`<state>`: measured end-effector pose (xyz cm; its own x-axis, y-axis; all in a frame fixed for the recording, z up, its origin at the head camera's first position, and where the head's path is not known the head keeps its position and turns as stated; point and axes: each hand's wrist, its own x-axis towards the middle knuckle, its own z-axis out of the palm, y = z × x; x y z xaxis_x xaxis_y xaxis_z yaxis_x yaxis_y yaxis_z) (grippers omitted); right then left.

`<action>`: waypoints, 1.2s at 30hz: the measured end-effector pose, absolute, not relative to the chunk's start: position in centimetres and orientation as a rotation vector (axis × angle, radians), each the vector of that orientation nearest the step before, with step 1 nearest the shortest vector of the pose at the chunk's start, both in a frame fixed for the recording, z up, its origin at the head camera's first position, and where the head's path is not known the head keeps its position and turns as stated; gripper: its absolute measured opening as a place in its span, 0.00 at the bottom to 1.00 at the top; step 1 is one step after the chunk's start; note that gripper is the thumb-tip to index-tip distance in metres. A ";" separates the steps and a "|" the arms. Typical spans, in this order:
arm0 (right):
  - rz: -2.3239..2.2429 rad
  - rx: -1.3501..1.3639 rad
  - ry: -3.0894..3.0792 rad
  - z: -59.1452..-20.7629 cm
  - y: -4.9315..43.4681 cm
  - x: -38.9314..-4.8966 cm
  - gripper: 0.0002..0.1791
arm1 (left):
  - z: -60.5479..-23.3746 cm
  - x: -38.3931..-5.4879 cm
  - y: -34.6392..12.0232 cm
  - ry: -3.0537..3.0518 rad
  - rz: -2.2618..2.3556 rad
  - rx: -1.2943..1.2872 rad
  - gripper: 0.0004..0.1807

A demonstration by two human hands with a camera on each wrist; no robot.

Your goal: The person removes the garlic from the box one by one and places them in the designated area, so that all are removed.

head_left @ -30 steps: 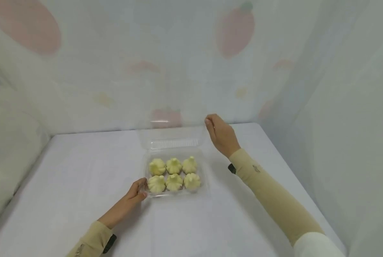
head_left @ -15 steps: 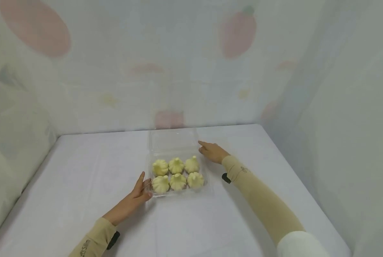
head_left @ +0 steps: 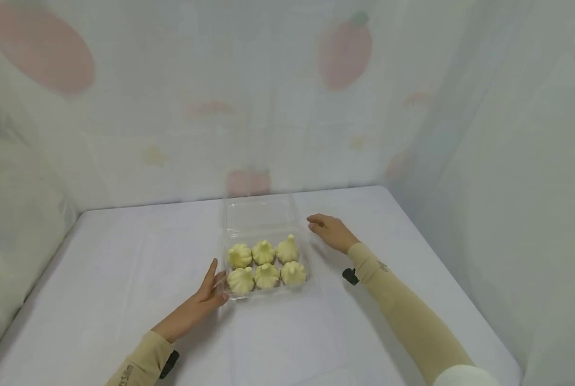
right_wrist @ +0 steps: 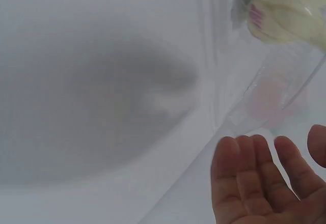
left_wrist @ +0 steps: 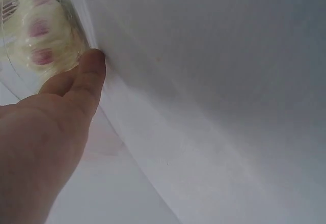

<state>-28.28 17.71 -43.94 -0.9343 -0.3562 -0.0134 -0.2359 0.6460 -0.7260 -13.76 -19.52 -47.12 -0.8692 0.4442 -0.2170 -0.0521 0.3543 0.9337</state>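
A clear plastic clamshell box [head_left: 268, 294] lies on the table with its lid [head_left: 260, 213] folded back, away from me. Pale yellow garlic bulbs [head_left: 266, 276], several of them, fill it in two rows, stems up. At the box's left side is my left hand [head_left: 198, 308], its index finger raised and straight, thumb by the near left corner. In the left wrist view, its fingertips [left_wrist: 92, 61] rest against the box's side. My right hand [head_left: 333, 233] holds nothing and hovers right of the hinge area; in the right wrist view its fingers [right_wrist: 244, 168] are extended, apart from the box.
A white cloth covers the table [head_left: 137, 268]. Behind it hangs a white curtain [head_left: 287, 134] with fruit prints, and similar fabric [head_left: 523, 187] closes off the left and right sides.
The lid has dropped from upright to lying back. My right hand has let go of it, come down and drawn slightly right. My left fingers have loosened, the index finger lifting.
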 end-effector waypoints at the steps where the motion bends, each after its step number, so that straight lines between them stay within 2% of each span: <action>1: -1.192 -0.502 2.715 -43.8 17.7 -28.2 0.25 | -47.0 -13.8 -19.6 2.190 1.526 0.351 0.50; 10: -1.346 -0.595 2.712 -43.2 16.3 -27.2 0.20 | -46.7 -13.7 -19.7 2.194 1.523 0.374 0.50; 19: -1.278 -0.672 2.694 -44.0 15.1 -26.3 0.21 | -46.9 -14.2 -19.3 2.170 1.536 0.363 0.50; 36: -1.071 -0.756 2.739 -45.2 14.3 -25.9 0.15 | -46.9 -14.2 -19.0 2.163 1.550 0.358 0.51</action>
<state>-25.93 14.32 -45.18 -0.8707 -0.4851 0.0804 -0.4111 0.6283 -0.6605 -14.21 -19.01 -46.94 -0.8636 0.4586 -0.2094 -0.0509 0.3340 0.9412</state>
